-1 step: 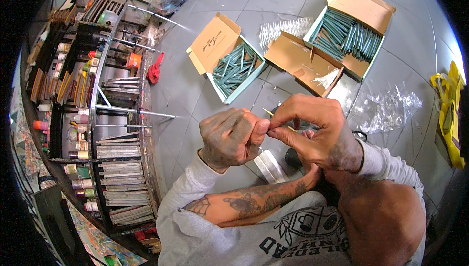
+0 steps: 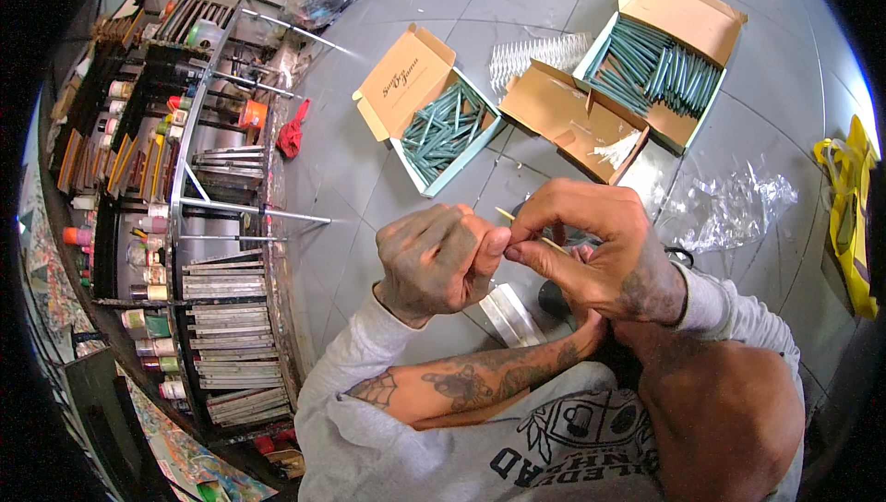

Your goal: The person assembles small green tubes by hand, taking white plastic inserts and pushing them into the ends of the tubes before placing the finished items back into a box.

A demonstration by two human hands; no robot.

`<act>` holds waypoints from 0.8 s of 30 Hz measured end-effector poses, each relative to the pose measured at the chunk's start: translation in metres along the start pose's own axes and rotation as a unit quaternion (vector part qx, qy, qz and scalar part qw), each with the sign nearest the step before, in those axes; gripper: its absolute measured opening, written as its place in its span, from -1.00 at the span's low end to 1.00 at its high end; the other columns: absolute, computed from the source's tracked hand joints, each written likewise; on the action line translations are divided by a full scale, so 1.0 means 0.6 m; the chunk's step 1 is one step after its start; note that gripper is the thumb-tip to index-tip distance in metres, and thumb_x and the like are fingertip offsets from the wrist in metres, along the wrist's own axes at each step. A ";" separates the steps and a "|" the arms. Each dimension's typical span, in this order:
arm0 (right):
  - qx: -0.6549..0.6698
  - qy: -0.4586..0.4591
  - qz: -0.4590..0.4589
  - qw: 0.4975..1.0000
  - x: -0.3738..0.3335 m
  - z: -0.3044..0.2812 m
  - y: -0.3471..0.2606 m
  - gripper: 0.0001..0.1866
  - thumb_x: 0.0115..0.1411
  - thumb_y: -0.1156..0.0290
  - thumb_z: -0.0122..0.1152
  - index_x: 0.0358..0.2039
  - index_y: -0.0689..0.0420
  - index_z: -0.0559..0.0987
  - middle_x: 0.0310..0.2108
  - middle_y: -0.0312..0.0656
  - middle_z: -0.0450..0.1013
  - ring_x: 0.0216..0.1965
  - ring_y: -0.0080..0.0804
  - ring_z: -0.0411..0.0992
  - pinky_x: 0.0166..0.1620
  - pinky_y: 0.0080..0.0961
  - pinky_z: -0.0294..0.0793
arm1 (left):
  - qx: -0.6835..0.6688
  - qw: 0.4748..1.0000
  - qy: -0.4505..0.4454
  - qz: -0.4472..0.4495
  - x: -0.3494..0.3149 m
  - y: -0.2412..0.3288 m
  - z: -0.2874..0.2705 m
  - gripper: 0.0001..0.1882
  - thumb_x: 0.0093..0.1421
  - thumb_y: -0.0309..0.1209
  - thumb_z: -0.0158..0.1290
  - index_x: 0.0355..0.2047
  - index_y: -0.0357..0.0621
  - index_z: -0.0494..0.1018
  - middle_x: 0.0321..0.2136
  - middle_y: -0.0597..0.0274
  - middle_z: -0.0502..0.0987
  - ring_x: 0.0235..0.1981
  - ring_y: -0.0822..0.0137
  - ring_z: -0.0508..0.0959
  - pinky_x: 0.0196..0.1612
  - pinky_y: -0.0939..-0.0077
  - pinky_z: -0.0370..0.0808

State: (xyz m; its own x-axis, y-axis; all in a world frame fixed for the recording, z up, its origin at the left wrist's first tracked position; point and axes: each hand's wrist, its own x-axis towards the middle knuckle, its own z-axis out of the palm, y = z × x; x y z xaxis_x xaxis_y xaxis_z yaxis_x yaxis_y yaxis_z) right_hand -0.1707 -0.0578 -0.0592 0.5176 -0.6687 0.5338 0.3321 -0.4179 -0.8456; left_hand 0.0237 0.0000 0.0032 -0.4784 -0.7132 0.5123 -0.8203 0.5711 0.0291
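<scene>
Left hand (image 2: pixel 438 262) curled into a loose fist, thumb tip pressed toward the other hand; whatever lies inside the fist hidden, so impossible to tell if anything is gripped there. Right hand (image 2: pixel 600 253) pinching a thin pale stick (image 2: pixel 506 216) between thumb and forefinger, one end poking up and to the left above the knuckles, the rest covered by the fingers. Both hands touching at the fingertips, held above the grey tiled floor (image 2: pixel 369 179) near its lower middle.

Beyond the hands, toward the far edge of the floor: an open cardboard box (image 2: pixel 434 124) full of green sticks, lid flap thrown back to the left. To its right, a second open box (image 2: pixel 660 59) packed with more green sticks, and between the two a brown empty box (image 2: pixel 568 124) holding only a scrap of clear wrap. A ridged clear plastic tray (image 2: pixel 535 54) lying behind the brown one. Crumpled clear plastic film (image 2: pixel 729 207) on the floor to the right of the hands. A yellow bag (image 2: pixel 849 216) at the right edge. A metal rack (image 2: pixel 185 225) along the left edge, loaded with small bottles and stacked flat trays; a red cloth (image 2: pixel 292 133) just beside it.
</scene>
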 end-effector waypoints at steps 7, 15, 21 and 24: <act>-0.059 0.019 -0.086 0.994 0.002 0.010 0.002 -0.88 0.08 0.62 0.27 -0.33 0.23 0.55 -0.41 -0.10 0.50 -0.41 -0.27 0.50 -0.33 -0.37 0.48 | 0.027 0.999 0.027 0.003 0.002 -0.001 0.006 -0.70 0.23 -0.39 0.16 -0.61 -0.15 0.36 -0.71 0.29 0.37 -0.76 0.28 0.38 -0.69 0.43 0.31; -0.099 0.055 -0.050 0.992 -0.004 -0.009 -0.015 -0.78 0.08 0.69 0.21 -0.22 0.22 0.57 -0.39 -0.08 0.48 -0.40 -0.20 0.52 -0.35 -0.38 0.49 | -0.019 0.988 0.056 -0.145 0.001 0.006 -0.005 -0.64 0.31 -0.45 0.00 -0.65 -0.20 0.28 -0.79 0.19 0.27 -0.83 0.26 0.27 -0.71 0.37 0.16; -0.111 0.111 -0.083 0.984 -0.007 0.017 -0.019 -0.73 0.08 0.67 0.23 -0.15 0.26 0.55 -0.42 -0.08 0.51 -0.49 -0.22 0.53 -0.42 -0.41 0.51 | 0.030 0.983 0.103 -0.149 0.005 0.002 -0.013 -0.57 0.26 -0.51 0.08 -0.73 -0.18 0.20 -0.82 0.22 0.20 -0.85 0.32 0.18 -0.73 0.36 0.07; -0.130 0.066 -0.113 0.983 -0.004 0.019 -0.017 -0.76 0.11 0.60 0.26 -0.17 0.24 0.52 -0.55 -0.12 0.45 -0.59 -0.16 0.50 -0.51 -0.33 0.45 | 0.057 0.980 0.105 -0.160 0.004 0.003 -0.017 -0.56 0.23 -0.53 0.10 -0.75 -0.17 0.20 -0.84 0.23 0.18 -0.86 0.34 0.17 -0.74 0.36 0.05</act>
State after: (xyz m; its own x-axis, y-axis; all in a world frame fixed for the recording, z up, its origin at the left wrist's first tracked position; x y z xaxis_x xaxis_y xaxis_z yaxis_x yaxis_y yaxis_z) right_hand -0.1666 -0.0446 -0.0517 0.3409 -0.6080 0.7170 0.2050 -0.6962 -0.6879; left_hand 0.0243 0.0033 0.0134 -0.1255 -0.7420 0.6585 -0.9533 0.2740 0.1270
